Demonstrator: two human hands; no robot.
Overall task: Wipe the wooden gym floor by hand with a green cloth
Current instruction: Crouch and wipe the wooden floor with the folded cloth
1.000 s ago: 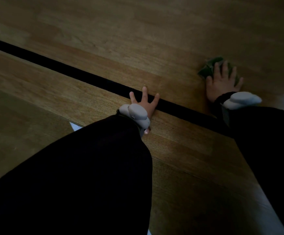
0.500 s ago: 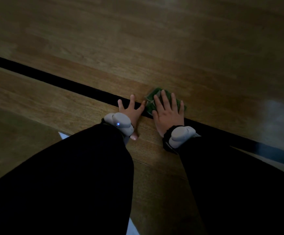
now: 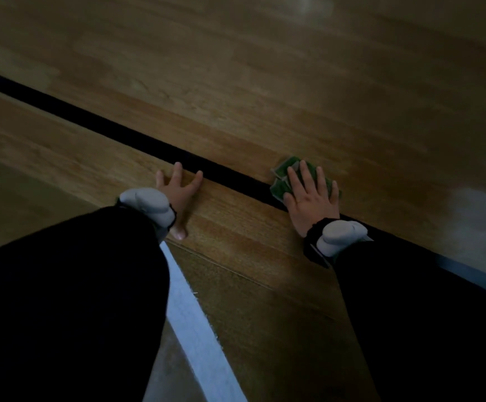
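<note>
Though dim and partly under right hand (image 3: 311, 198), green cloth (image 3: 282, 184) lies on wooden floor (image 3: 265, 97) against black line (image 3: 120, 134); pressed flat by straight, spread fingers (image 3: 305, 175). Left hand (image 3: 178, 192) flat on floor, fingers splayed, wrist hidden by grey device (image 3: 149, 206).

I see my right hand (image 3: 313, 195) pressing flat, fingers straight and spread, on the green cloth (image 3: 282, 181), which lies on the wooden floor (image 3: 265, 82) right at the far edge of the black line (image 3: 120, 132). My left hand (image 3: 178, 192) rests flat on the boards just on the near side of that line, fingertips reaching it, well apart from the cloth. Both arms wear black sleeves (image 3: 76, 300) with a grey band (image 3: 146, 203) at each wrist, and a white line (image 3: 195, 329) runs between them.
</note>
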